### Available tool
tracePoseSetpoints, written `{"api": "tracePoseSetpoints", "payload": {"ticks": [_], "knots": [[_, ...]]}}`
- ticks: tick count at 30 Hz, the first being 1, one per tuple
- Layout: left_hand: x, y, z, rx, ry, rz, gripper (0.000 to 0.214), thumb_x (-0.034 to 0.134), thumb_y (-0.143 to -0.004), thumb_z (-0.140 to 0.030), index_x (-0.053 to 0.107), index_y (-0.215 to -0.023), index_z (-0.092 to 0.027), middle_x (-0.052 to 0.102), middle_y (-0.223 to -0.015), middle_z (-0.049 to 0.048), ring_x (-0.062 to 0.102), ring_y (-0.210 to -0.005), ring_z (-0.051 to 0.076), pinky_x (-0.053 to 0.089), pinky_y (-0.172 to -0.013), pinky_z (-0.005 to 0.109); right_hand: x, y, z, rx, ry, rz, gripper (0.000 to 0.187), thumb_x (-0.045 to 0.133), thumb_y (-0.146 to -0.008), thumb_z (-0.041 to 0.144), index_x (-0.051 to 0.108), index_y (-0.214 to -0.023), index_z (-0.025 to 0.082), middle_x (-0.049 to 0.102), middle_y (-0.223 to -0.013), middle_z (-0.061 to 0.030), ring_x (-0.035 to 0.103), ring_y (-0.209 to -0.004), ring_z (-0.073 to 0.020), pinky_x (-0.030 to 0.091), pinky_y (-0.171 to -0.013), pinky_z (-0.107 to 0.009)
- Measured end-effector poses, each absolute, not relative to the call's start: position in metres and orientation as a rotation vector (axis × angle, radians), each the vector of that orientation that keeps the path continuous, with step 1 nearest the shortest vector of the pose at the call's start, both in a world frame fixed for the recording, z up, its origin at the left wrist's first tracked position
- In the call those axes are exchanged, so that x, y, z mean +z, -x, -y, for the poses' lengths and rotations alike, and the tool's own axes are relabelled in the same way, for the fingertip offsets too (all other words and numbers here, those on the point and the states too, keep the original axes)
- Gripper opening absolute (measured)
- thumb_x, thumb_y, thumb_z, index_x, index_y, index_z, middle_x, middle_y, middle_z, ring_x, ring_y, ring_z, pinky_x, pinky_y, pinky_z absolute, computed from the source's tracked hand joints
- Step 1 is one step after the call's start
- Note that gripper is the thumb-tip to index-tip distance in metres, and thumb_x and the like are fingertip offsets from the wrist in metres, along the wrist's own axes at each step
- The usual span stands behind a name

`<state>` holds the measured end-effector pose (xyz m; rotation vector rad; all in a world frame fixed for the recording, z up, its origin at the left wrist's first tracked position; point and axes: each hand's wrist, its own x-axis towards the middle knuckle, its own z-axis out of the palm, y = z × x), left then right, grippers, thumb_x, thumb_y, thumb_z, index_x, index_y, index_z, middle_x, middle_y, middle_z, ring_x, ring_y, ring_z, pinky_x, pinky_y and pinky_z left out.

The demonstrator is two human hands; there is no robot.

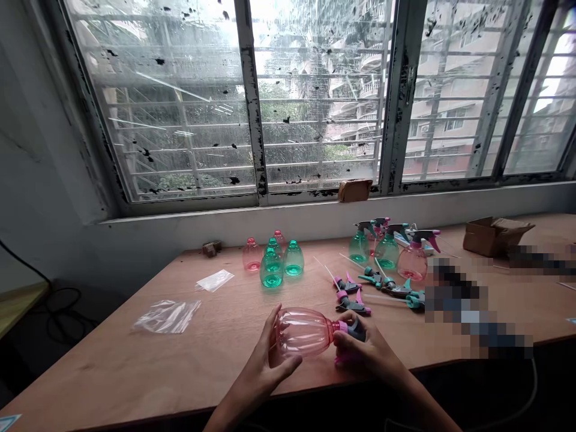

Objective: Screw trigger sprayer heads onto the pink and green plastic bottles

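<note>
A clear pink spray bottle (302, 332) lies sideways between my two hands above the table's front edge. My left hand (263, 363) is wrapped round its base end, thumb along the near side. At the neck, my right hand (369, 347) grips the grey-and-pink spray head (355, 329), which is on the bottle's mouth. How tightly the head sits cannot be seen. Just beyond my right hand lie several loose spray heads with thin tubes, including a pink-and-grey one (353, 305) and a teal-and-grey one (398, 290).
Green bottles without heads (272, 268) and pink ones (252, 255) stand near the back. Bottles fitted with spray heads (413, 262) stand back right, left of a cardboard box (492, 237). Plastic bags (168, 316) lie left. A blurred patch (472, 318) covers the right side.
</note>
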<state>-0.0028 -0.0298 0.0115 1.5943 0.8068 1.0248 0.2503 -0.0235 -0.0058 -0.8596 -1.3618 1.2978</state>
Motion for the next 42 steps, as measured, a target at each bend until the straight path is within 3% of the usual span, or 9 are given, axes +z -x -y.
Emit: {"api": "tracePoseSetpoints", "payload": {"ticks": [6, 11, 16, 19, 22, 26, 32, 36, 42], "knots": [[0.0132, 0.0027, 0.0317, 1.070, -1.553, -0.902, 0.088, 0.071, -0.080, -0.046, 0.022, -0.151, -0.027, 0.030, -0.157, 0.0123, 0.035, -0.139, 0.034, 0.028, -0.116, 0.048, -0.0068, -0.2520, 0.0250, 1.206, 0.885, 1.465, 0.032, 0.073, -0.081, 0.044, 0.055, -0.090, 0.019, 0.070, -0.068, -0.0014, 0.067, -0.063, -0.0197, 0.058, -0.061, -0.033], [0.0122, 0.0037, 0.0302, 1.048, -1.577, -0.961, 0.085, 0.070, -0.081, -0.047, 0.025, -0.150, -0.024, 0.045, -0.146, 0.0147, 0.042, -0.135, 0.033, 0.029, -0.115, 0.048, -0.0059, -0.2512, 0.0267, 1.185, 0.901, 1.474, 0.031, 0.071, -0.082, 0.044, 0.055, -0.090, 0.019, 0.070, -0.067, -0.0010, 0.068, -0.062, -0.0200, 0.058, -0.060, -0.032], [0.0091, 0.0039, 0.0298, 1.053, -1.577, -0.863, 0.095, 0.073, -0.079, -0.044, 0.014, -0.151, -0.031, 0.034, -0.152, 0.0124, 0.039, -0.136, 0.032, 0.031, -0.114, 0.047, -0.0028, -0.2505, 0.0271, 1.198, 0.896, 1.467, 0.032, 0.071, -0.082, 0.045, 0.053, -0.090, 0.020, 0.070, -0.065, 0.0003, 0.068, -0.059, -0.0191, 0.058, -0.059, -0.031], [0.0107, 0.0038, 0.0311, 1.035, -1.555, -0.906, 0.096, 0.071, -0.080, -0.048, 0.012, -0.152, -0.026, 0.040, -0.148, 0.0157, 0.044, -0.132, 0.033, 0.032, -0.113, 0.049, -0.0006, -0.2502, 0.0277, 1.194, 0.891, 1.484, 0.033, 0.072, -0.080, 0.045, 0.054, -0.089, 0.019, 0.070, -0.066, -0.0002, 0.068, -0.060, -0.0189, 0.058, -0.060, -0.031], [0.0132, 0.0030, 0.0328, 1.055, -1.547, -0.966, 0.087, 0.065, -0.083, -0.051, 0.020, -0.151, -0.023, 0.042, -0.147, 0.0153, 0.039, -0.136, 0.034, 0.030, -0.114, 0.049, -0.0012, -0.2503, 0.0275, 1.202, 0.869, 1.489, 0.033, 0.073, -0.080, 0.045, 0.055, -0.089, 0.019, 0.071, -0.068, -0.0010, 0.068, -0.061, -0.0190, 0.058, -0.060, -0.031], [0.0123, 0.0009, 0.0343, 1.091, -1.579, -0.943, 0.086, 0.070, -0.080, -0.047, 0.022, -0.150, -0.032, 0.030, -0.155, 0.0093, 0.038, -0.137, 0.033, 0.027, -0.115, 0.049, -0.0043, -0.2507, 0.0266, 1.255, 0.838, 1.449, 0.032, 0.072, -0.082, 0.044, 0.054, -0.090, 0.019, 0.070, -0.067, -0.0004, 0.067, -0.059, -0.0186, 0.060, -0.058, -0.034], [0.0052, 0.0013, 0.0308, 1.104, -1.585, -0.883, 0.098, 0.074, -0.076, -0.046, 0.014, -0.152, -0.030, 0.041, -0.146, 0.0142, 0.044, -0.132, 0.034, 0.029, -0.113, 0.051, -0.0056, -0.2506, 0.0269, 1.261, 0.831, 1.437, 0.031, 0.072, -0.082, 0.043, 0.054, -0.090, 0.019, 0.069, -0.067, -0.0004, 0.067, -0.059, -0.0183, 0.059, -0.058, -0.033], [0.0080, 0.0034, 0.0294, 1.090, -1.561, -0.991, 0.087, 0.066, -0.082, -0.052, 0.023, -0.151, -0.022, 0.051, -0.138, 0.0169, 0.049, -0.126, 0.034, 0.032, -0.111, 0.050, -0.0064, -0.2512, 0.0265, 1.250, 0.826, 1.460, 0.030, 0.072, -0.082, 0.042, 0.055, -0.091, 0.018, 0.069, -0.068, -0.0009, 0.068, -0.060, -0.0187, 0.059, -0.059, -0.033], [0.0111, 0.0003, 0.0303, 1.128, -1.615, -0.971, 0.083, 0.073, -0.078, -0.043, 0.030, -0.148, -0.030, 0.042, -0.147, 0.0118, 0.042, -0.133, 0.033, 0.031, -0.113, 0.048, -0.0061, -0.2507, 0.0245, 1.268, 0.825, 1.421, 0.033, 0.070, -0.083, 0.046, 0.053, -0.091, 0.019, 0.070, -0.067, -0.0009, 0.068, -0.057, -0.0190, 0.059, -0.057, -0.033]]}}
